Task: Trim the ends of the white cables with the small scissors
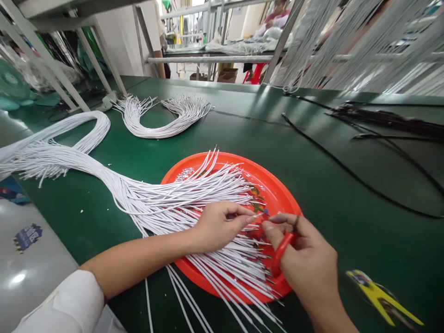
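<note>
A thick bundle of white wires [152,199] fans out across a round red tray [277,194] on the green table. My left hand [218,226] rests on the wires over the tray, its thumb and finger pinched on one white wire end. My right hand [308,263] is closed beside it at the tray's right edge, fingertips meeting the same wire tip. A red-handled tool [279,254] hangs looped on that hand's finger. Small metal terminals [185,174] lie at the tray's far left.
A second U-shaped white wire bundle [163,118] lies at the back left. Black cables [381,125] run across the right side. A yellow clip-like tool [381,296] lies near the right front. More white wires hang from racks [347,46] behind. Another person sits far back.
</note>
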`<state>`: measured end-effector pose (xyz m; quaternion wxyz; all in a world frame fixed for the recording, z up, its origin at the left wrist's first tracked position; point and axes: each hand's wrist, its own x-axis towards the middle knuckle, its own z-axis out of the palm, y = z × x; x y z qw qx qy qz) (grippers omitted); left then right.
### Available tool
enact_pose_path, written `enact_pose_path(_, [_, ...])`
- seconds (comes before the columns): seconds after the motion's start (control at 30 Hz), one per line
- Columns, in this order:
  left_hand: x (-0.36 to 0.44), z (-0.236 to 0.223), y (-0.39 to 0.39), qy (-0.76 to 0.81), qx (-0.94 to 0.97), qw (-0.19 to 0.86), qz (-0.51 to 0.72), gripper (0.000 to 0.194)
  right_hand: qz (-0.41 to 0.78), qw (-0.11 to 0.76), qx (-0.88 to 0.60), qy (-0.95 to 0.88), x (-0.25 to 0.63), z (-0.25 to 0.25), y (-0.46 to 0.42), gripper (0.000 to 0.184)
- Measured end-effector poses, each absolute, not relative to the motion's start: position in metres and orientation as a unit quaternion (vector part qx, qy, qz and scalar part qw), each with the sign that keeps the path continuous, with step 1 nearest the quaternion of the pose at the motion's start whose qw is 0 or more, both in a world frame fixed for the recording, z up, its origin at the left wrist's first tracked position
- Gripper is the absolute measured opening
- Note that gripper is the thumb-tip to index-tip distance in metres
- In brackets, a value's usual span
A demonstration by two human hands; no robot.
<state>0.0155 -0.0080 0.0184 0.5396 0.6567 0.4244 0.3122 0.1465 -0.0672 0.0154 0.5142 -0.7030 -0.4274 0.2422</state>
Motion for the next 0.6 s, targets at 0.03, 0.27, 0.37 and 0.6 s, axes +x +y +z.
enact_pose_path(0.03, [0.015,0.018,-0.008,0.426,0.655,0.534,0.323,0.018,0.239,0.479,-0.710,-0.458,0.146,0.016,-0.068,0.022])
enact_pose_path(0.27, [0.016,0.018,-0.010,0.414,0.656,0.529,0.344,0.015,0.193,0.321,-0.731,-0.570,0.143,0.005,-0.071,0.028])
enact_pose_path(0.37, [0.016,0.020,-0.011,0.412,0.675,0.511,0.337,0.014,0.187,0.314,-0.735,-0.572,0.145,-0.001,-0.070,0.031])
enact_pose_path(0.6, [0.015,0.019,-0.012,0.404,0.705,0.480,0.329,0.013,0.194,0.288,-0.753,-0.559,0.138,0.014,-0.072,0.024])
